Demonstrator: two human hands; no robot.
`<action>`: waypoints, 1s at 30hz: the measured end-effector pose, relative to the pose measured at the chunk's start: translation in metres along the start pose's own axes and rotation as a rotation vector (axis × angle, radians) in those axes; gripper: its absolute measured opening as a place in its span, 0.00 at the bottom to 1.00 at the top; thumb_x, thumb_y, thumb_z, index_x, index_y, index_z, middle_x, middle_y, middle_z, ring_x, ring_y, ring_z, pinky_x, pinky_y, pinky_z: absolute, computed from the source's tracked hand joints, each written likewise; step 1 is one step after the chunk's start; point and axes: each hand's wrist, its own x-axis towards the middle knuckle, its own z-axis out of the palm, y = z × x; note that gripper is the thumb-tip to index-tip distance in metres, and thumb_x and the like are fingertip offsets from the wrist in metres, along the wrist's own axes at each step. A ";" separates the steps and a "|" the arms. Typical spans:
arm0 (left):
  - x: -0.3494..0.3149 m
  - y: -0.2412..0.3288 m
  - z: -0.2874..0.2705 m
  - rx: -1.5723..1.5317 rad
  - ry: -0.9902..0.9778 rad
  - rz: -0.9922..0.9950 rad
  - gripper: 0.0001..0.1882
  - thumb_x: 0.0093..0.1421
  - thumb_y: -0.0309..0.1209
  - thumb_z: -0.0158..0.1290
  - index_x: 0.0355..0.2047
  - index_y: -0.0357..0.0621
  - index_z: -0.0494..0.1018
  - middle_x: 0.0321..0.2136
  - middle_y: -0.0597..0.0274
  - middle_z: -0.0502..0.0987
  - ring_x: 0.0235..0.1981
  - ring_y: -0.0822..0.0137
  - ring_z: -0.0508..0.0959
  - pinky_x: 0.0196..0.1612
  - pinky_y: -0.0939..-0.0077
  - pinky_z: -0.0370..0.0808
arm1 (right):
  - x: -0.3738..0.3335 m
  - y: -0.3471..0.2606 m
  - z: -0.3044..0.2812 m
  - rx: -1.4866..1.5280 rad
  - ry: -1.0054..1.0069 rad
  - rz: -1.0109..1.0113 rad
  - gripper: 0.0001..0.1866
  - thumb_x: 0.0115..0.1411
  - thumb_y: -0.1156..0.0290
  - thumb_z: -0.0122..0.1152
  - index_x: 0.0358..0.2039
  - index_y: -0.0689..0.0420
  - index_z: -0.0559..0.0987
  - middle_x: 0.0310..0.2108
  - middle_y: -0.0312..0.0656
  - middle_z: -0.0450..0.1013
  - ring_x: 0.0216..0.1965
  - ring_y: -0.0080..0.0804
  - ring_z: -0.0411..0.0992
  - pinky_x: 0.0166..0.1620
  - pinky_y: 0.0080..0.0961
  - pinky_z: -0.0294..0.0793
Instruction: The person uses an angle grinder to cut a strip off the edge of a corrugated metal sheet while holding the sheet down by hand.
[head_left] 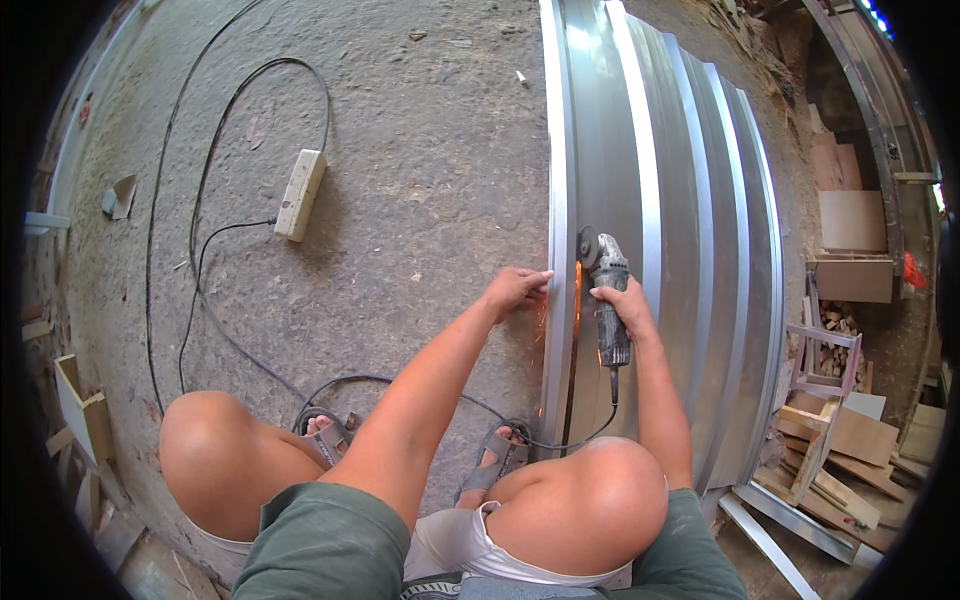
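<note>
My right hand (627,304) is wrapped round the body of an angle grinder (613,338). The grinder's cutting disc (588,246) meets a ribbed metal roofing sheet (673,330) close to its left edge. Orange sparks (578,290) stream from the disc toward me along a dark slit in the sheet, and a few fall beside its edge. With its fingertips, my left hand (517,291) grips the sheet's left rim, level with the grinder's body. The undersides of those fingers are hidden.
A black cord (480,405) runs from the grinder past my sandalled feet. A white power strip (300,195) lies on the rough floor (420,190) at left, with looping cable. Wood offcuts (850,440) and a pinkish wooden frame (828,360) stand at right. My bent knees flank the work.
</note>
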 end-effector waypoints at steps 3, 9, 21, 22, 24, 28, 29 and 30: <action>-0.002 0.001 0.001 -0.011 -0.008 -0.009 0.21 0.66 0.47 0.61 0.44 0.39 0.82 0.38 0.64 0.82 0.40 0.71 0.81 0.45 0.75 0.80 | 0.004 0.000 -0.001 -0.003 -0.003 -0.008 0.21 0.50 0.75 0.72 0.42 0.64 0.74 0.29 0.42 0.76 0.23 0.29 0.76 0.26 0.28 0.78; -0.001 0.002 -0.001 0.041 0.008 -0.011 0.21 0.67 0.47 0.61 0.43 0.39 0.83 0.38 0.63 0.82 0.40 0.71 0.81 0.45 0.76 0.80 | 0.012 -0.003 0.001 0.024 -0.020 -0.018 0.21 0.50 0.74 0.72 0.42 0.65 0.73 0.30 0.43 0.75 0.23 0.30 0.76 0.25 0.29 0.79; -0.003 0.004 0.001 0.068 0.025 -0.022 0.22 0.67 0.48 0.60 0.45 0.39 0.83 0.38 0.63 0.83 0.41 0.71 0.81 0.46 0.75 0.79 | 0.026 -0.019 0.004 0.025 -0.003 -0.002 0.20 0.50 0.74 0.72 0.42 0.64 0.74 0.28 0.42 0.75 0.22 0.31 0.76 0.23 0.30 0.78; -0.004 0.006 0.003 0.068 0.030 -0.023 0.22 0.67 0.48 0.60 0.45 0.39 0.83 0.38 0.64 0.83 0.41 0.71 0.81 0.45 0.75 0.78 | 0.027 -0.020 0.003 0.032 -0.007 0.002 0.20 0.50 0.74 0.72 0.42 0.64 0.74 0.28 0.42 0.75 0.22 0.31 0.76 0.23 0.30 0.78; -0.005 0.006 0.003 0.049 0.009 -0.006 0.22 0.67 0.47 0.60 0.45 0.39 0.83 0.38 0.64 0.83 0.41 0.70 0.81 0.46 0.74 0.78 | 0.033 -0.022 0.001 0.005 -0.014 0.019 0.21 0.50 0.74 0.72 0.42 0.64 0.74 0.29 0.43 0.75 0.22 0.31 0.76 0.24 0.31 0.79; -0.007 0.005 0.005 0.017 0.015 -0.009 0.21 0.66 0.47 0.61 0.46 0.40 0.83 0.39 0.64 0.83 0.42 0.70 0.81 0.47 0.74 0.78 | 0.037 -0.028 0.002 -0.004 -0.033 -0.005 0.18 0.52 0.73 0.71 0.42 0.62 0.75 0.28 0.39 0.76 0.24 0.28 0.76 0.27 0.28 0.78; -0.008 0.005 0.005 0.014 0.018 -0.016 0.21 0.66 0.46 0.61 0.46 0.40 0.83 0.39 0.64 0.83 0.42 0.69 0.81 0.47 0.73 0.77 | 0.037 -0.030 0.002 -0.009 -0.029 0.005 0.18 0.52 0.73 0.71 0.42 0.62 0.75 0.28 0.39 0.76 0.24 0.28 0.76 0.27 0.28 0.78; -0.008 0.006 0.006 0.010 0.022 -0.023 0.21 0.66 0.46 0.61 0.47 0.40 0.83 0.40 0.63 0.83 0.42 0.69 0.81 0.48 0.73 0.77 | 0.037 -0.032 0.001 -0.014 -0.026 0.013 0.17 0.52 0.73 0.70 0.41 0.62 0.75 0.28 0.39 0.76 0.24 0.28 0.76 0.27 0.28 0.78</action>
